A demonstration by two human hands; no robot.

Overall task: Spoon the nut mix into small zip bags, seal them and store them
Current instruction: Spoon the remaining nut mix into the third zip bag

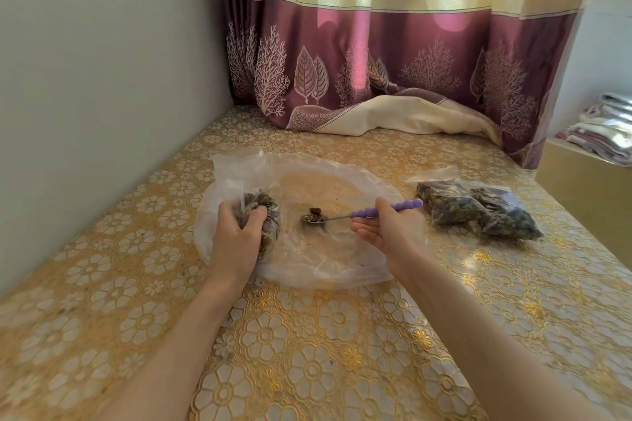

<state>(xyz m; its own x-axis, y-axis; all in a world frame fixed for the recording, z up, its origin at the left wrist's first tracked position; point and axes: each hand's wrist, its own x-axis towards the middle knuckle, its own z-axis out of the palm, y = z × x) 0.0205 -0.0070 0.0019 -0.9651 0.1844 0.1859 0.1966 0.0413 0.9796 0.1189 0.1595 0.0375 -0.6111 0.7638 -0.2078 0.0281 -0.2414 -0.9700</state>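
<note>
- Left hand (236, 232) grips small bag (263, 219), part full, resting on big bag (325, 260).
- Right hand (386, 225) pinches spoon (342, 214) by its purple handle; bowl holds a few nuts, just beside the small bag.
- Keep spoon level, hold the mouth wide, tip inside.
- Filled bags (478, 212) lie to the right on table (342, 352).

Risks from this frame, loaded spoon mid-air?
1. The spoon carries a heaped load and is held only by its purple handle in the right hand; a tilt may drop nuts onto the big plastic sheet.
2. The left hand grips the small bag bunched, so its mouth may be too narrow for the spoon.
</note>
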